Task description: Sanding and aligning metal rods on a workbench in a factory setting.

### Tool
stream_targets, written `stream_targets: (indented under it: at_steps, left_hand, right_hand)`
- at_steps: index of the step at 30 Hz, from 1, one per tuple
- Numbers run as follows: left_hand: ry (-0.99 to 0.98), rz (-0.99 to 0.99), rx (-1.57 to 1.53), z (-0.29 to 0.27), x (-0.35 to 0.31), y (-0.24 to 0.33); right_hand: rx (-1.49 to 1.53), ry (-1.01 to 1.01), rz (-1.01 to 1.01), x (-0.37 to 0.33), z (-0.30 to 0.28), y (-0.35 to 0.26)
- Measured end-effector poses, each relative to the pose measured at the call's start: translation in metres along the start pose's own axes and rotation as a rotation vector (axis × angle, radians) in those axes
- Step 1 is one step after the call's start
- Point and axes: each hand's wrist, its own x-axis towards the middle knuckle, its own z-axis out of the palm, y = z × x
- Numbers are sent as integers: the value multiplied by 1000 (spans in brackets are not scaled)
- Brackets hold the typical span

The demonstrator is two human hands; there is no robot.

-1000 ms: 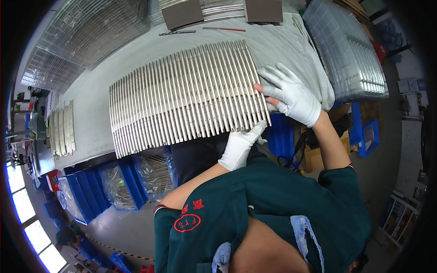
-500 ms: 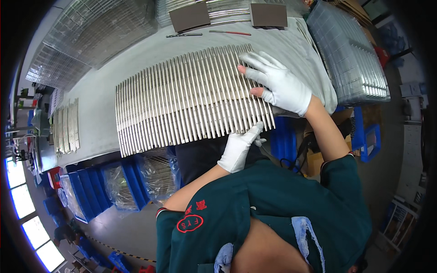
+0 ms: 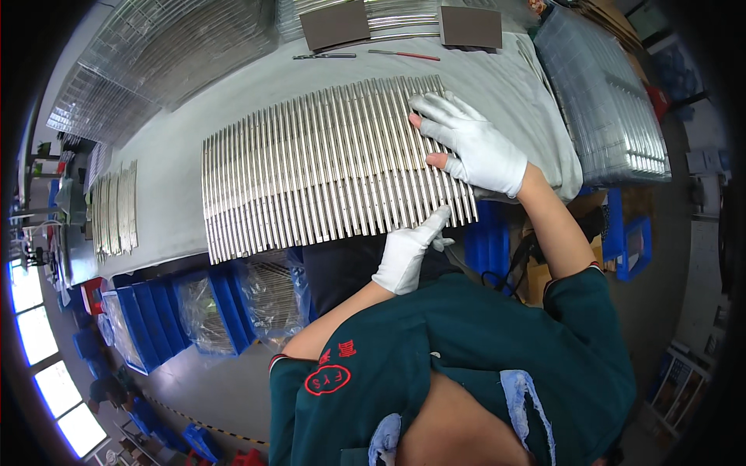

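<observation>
A wide row of slim silvery metal rods (image 3: 326, 155) lies side by side on the cloth-covered table in front of me. My right hand (image 3: 478, 147), in a white glove with bare thumb and finger tips, rests on the row's right end with its fingers stretched and spread. At the near edge, my gloved left hand (image 3: 404, 256) has its thumb on the rod ends toward the right, its other fingers curled below them. How far those fingers reach under the rods is hidden.
Clear plastic trays stand stacked at the right (image 3: 602, 101) and far left (image 3: 186, 54). A drill bit (image 3: 325, 56), a thin red tool (image 3: 404, 55) and two brown blocks (image 3: 470, 28) lie beyond the row. More rods (image 3: 115, 210) lie left; blue bins (image 3: 148, 322) stand below.
The view has shifted slightly, so the table things sit a little further right. My right hand stays spread on the rods and the left keeps its place at the near edge.
</observation>
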Motion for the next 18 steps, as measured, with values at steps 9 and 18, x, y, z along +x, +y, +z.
stream_targets:
  at_steps: [9,18]
  left_hand:
    - [76,52,206,5,-8,7]
    - [49,123,91,2,-8,3]
  right_hand:
    - [-6,-4,-19,-1,-1,-1]
    - [-20,2,-25,0,-1,-1]
